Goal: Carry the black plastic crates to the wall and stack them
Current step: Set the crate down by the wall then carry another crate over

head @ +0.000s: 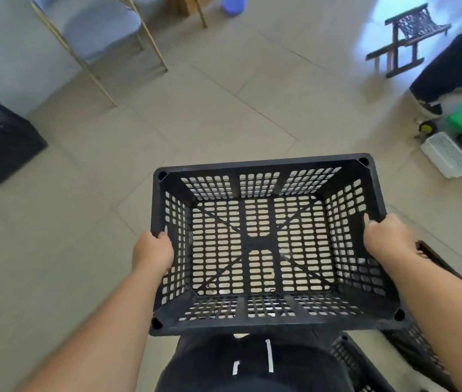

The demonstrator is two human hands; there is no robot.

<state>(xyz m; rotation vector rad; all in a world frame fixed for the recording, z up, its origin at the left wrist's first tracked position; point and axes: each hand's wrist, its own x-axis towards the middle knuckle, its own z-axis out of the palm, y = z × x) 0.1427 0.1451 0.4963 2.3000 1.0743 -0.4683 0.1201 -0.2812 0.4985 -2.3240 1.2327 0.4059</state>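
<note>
Two hands, the left hand (155, 254) and the right hand (385, 236), are each closing their grip on opposite side rims of the empty black crate (266, 244), keeping it level above the floor (224, 123), likely heading toward the stacked crates (1, 142) sitting beside the wall (3, 46).

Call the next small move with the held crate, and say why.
Probably carry it forward-left toward the black crate by the wall. Both the left hand and right hand already grip the empty crate by its side rims, clear of the floor, and bare tiles lie between.
</note>
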